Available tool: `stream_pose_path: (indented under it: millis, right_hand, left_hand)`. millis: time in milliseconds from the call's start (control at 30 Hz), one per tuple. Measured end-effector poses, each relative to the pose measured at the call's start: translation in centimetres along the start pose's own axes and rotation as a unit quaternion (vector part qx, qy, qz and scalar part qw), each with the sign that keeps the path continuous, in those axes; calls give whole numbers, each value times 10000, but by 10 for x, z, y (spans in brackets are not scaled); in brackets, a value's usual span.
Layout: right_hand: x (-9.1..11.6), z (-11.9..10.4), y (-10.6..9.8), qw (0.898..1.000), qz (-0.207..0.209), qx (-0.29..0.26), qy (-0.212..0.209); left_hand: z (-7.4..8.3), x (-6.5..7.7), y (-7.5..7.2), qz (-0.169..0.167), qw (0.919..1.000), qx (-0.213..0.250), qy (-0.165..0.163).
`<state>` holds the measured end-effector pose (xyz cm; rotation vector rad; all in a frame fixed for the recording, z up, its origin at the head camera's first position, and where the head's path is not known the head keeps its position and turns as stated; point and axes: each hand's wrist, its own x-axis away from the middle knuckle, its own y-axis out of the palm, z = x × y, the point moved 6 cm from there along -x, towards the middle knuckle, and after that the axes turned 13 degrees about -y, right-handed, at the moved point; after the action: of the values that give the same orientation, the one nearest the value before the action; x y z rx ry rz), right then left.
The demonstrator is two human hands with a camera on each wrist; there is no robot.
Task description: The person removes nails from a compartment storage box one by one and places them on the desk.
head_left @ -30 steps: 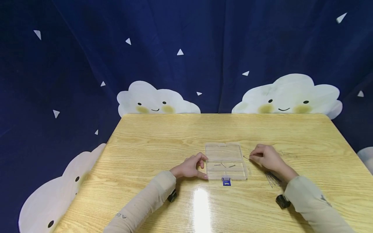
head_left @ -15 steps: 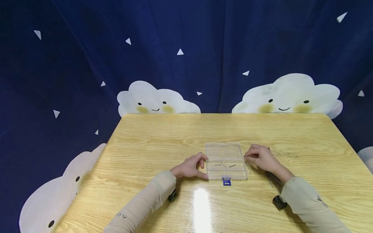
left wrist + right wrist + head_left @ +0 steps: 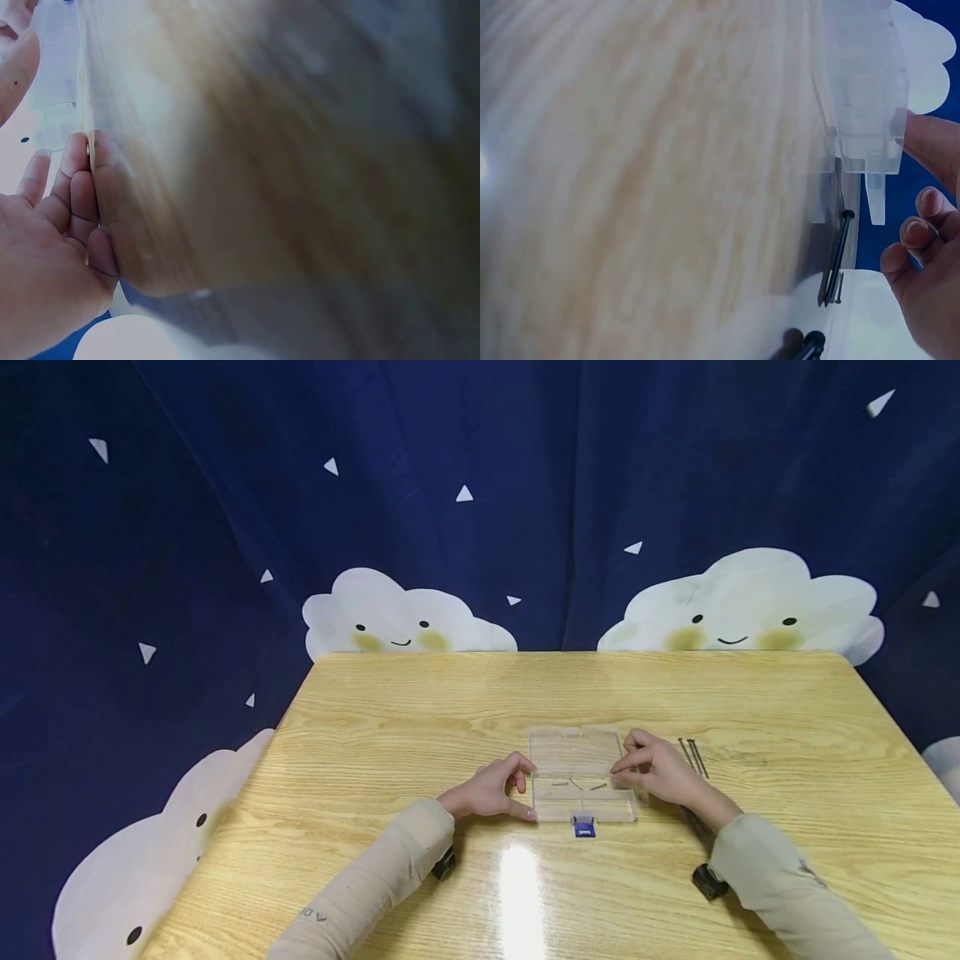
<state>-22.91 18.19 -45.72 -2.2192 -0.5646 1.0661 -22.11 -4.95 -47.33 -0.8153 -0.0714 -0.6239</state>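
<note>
A clear plastic box (image 3: 551, 810) lies with its lid (image 3: 573, 752) folded back and its blue latch (image 3: 585, 827) toward me. Three small nails (image 3: 597, 787) show in its rear compartments. My left hand (image 3: 487, 789) touches the left side with thumb and index finger spread; in the left wrist view its other fingers are loosely bent. Over the right rear compartment is my right hand (image 3: 663, 772), thumb and forefinger pinched together. The nail seen in that pinch earlier is now hidden by the fingers.
Several long dark nails (image 3: 697, 758) lie on the wooden table (image 3: 412, 710) just right of my right hand. More nails lie partly hidden under the right wrist. A dark blue curtain (image 3: 480, 527) with clouds hangs behind the table.
My right hand has moved left with a nail, from beside the box to over its right rear compartment. Long nails beyond the hand have come into sight. The left hand stays put.
</note>
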Motion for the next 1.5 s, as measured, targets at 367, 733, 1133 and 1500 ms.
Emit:
stream_pose_path:
  millis: [367,733,1133,1500]
  right_hand:
    - [-3,0,9,9981,-518,69,315]
    - [-5,0,15,9925,-902,241,787]
    - [-8,-5,15,9918,-1030,568,499]
    - [-10,-10,17,9859,-1397,920,6]
  left_hand:
    - [0,-2,0,17,10000,33,20]
    - [2,0,0,37,10000,15,28]
    - [-1,-2,1,-3,10000,76,63]
    - [-3,-1,3,-60,9999,86,-119]
